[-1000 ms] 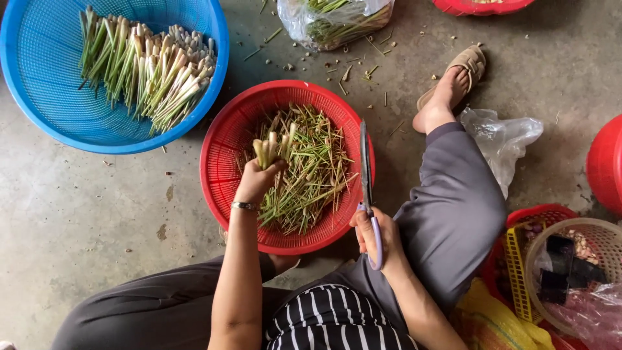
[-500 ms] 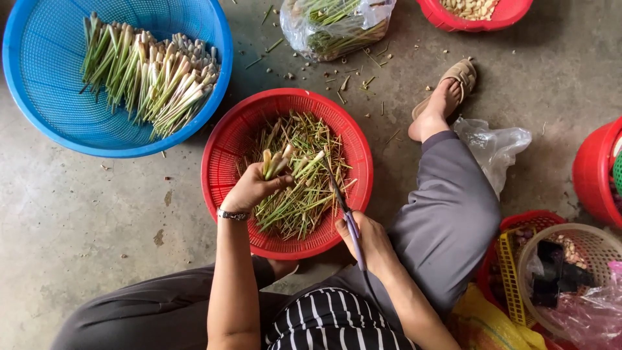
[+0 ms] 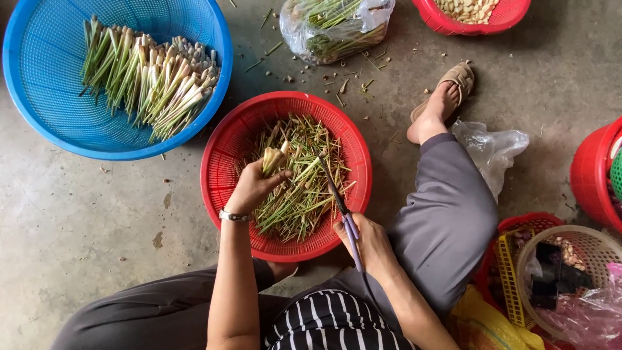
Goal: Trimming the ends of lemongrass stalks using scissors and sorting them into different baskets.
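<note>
- The right hand (image 3: 366, 243), clenched on a purple-handled knife (image 3: 340, 207), has swung the blade from upright a second ago down over the red basket (image 3: 220, 194).
- The left hand (image 3: 253, 188) stays gripping a lemongrass stalk (image 3: 272, 159); the blade tip seems just beside it, so trimming is likely underway.
- Trimmed stalks (image 3: 149, 81) lie beyond the left hand in the blue basket (image 3: 39, 110).

The person wears grey trousers (image 3: 447, 214), a black-and-white striped top (image 3: 330, 327) at the bottom centre, a beige sandal (image 3: 459, 76), and a metal bracelet (image 3: 232, 216) on the left wrist.
</note>
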